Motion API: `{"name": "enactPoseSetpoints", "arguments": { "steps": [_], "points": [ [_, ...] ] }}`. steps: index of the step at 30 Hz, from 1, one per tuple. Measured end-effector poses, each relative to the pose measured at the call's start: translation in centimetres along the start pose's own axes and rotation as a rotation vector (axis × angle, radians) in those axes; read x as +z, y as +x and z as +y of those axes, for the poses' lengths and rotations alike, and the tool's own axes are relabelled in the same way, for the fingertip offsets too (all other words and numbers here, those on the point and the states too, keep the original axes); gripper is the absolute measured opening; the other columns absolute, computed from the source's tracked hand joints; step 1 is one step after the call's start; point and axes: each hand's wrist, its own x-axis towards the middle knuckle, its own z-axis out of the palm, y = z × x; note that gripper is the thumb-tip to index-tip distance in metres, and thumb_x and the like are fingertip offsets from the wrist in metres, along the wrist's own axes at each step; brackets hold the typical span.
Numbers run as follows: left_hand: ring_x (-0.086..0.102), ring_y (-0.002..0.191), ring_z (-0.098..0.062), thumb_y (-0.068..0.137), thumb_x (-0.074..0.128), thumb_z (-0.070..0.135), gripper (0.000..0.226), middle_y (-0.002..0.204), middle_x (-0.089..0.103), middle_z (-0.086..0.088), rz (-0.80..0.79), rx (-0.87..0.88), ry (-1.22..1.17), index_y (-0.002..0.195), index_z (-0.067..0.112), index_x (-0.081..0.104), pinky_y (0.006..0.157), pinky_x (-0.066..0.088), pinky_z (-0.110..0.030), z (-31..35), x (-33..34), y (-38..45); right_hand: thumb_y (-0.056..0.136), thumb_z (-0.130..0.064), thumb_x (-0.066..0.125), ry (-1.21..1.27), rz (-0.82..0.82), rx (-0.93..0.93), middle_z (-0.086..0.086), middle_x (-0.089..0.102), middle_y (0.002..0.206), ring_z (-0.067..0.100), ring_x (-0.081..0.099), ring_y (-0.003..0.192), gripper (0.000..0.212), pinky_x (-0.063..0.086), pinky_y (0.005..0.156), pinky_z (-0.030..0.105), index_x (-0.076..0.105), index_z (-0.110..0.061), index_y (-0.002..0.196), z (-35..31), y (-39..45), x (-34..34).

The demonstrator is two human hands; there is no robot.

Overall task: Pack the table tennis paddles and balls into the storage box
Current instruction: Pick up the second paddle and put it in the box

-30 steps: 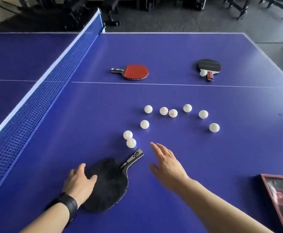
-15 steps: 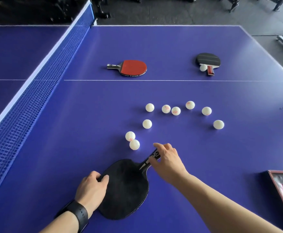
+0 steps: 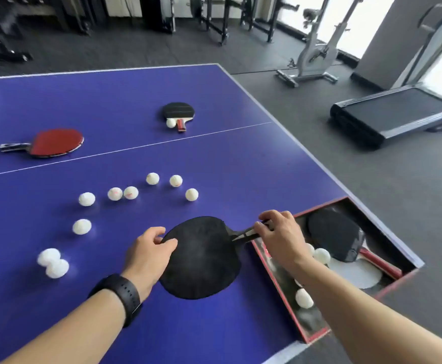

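I hold a black paddle [image 3: 201,258] just above the blue table [image 3: 136,101]. My left hand [image 3: 149,256] grips the blade's left edge. My right hand [image 3: 280,235] pinches its handle over the rim of the red-edged storage box [image 3: 277,285] at the table's right corner. Inside the box lie a black paddle with a red handle [image 3: 338,235] and a few white balls [image 3: 304,298]. Several white balls [image 3: 115,193] are scattered on the table to the left. A red paddle [image 3: 54,141] and a second black paddle [image 3: 178,111] with a ball [image 3: 170,123] beside it lie farther off.
The table's right edge runs diagonally just past the box. Beyond it on the grey floor stand a treadmill [image 3: 395,111] and an exercise bike [image 3: 311,59]. Dark gym racks line the back wall.
Both hands have taken hold of the black paddle and carried it right to the box's edge. The view has swung right, bringing the whole box into sight.
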Motion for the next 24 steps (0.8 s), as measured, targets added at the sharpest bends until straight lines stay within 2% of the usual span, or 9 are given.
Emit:
{"name": "enactPoseSetpoints", "arguments": {
  "steps": [6, 8, 12, 16, 24],
  "points": [
    [0.059, 0.105, -0.021, 0.076, 0.063, 0.018, 0.044, 0.115, 0.061, 0.002, -0.154, 0.217, 0.009, 0.119, 0.025, 0.062, 0.094, 0.050, -0.041, 10.7, 15.3, -1.3, 0.092, -0.034, 0.054, 0.008, 0.185, 0.202, 0.005, 0.050, 0.106, 0.018, 0.052, 0.094, 0.021, 0.037, 0.086, 0.026, 0.067, -0.026, 0.107, 13.7, 0.0, -10.4],
    [0.058, 0.108, -0.023, 0.075, 0.062, 0.016, 0.042, 0.117, 0.061, -0.002, -0.173, 0.272, 0.033, 0.116, 0.024, 0.064, 0.095, 0.049, -0.042, 13.1, 20.0, -2.0, 0.093, -0.035, 0.053, -0.001, 0.233, 0.251, 0.006, 0.050, 0.109, 0.021, 0.053, 0.103, 0.023, 0.037, 0.091, 0.028, 0.068, -0.028, 0.110, 17.4, 0.2, -12.8],
    [0.056, 0.118, -0.025, 0.075, 0.058, 0.013, 0.049, 0.129, 0.061, -0.003, -0.246, 0.273, 0.071, 0.123, 0.021, 0.062, 0.101, 0.046, -0.039, 15.3, 27.7, -2.8, 0.089, -0.040, 0.057, -0.014, 0.264, 0.340, 0.006, 0.047, 0.113, 0.027, 0.054, 0.111, 0.031, 0.041, 0.102, 0.037, 0.066, -0.028, 0.116, 22.7, 1.2, -15.7],
    [0.055, 0.119, -0.024, 0.075, 0.053, 0.013, 0.052, 0.131, 0.059, -0.002, -0.270, 0.272, 0.119, 0.126, 0.024, 0.059, 0.102, 0.046, -0.040, 15.7, 32.5, -2.4, 0.089, -0.043, 0.057, -0.033, 0.209, 0.372, 0.005, 0.042, 0.117, 0.026, 0.050, 0.113, 0.035, 0.042, 0.101, 0.040, 0.063, -0.028, 0.120, 26.3, 2.7, -16.6],
    [0.053, 0.121, -0.022, 0.080, 0.048, 0.011, 0.051, 0.135, 0.056, 0.000, -0.368, 0.302, 0.195, 0.128, 0.026, 0.058, 0.103, 0.045, -0.036, 17.1, 38.0, -0.3, 0.092, -0.043, 0.054, -0.055, 0.217, 0.449, 0.008, 0.041, 0.114, 0.035, 0.046, 0.112, 0.031, 0.039, 0.100, 0.039, 0.065, -0.027, 0.116, 30.7, 4.6, -16.0]
  ]
}}
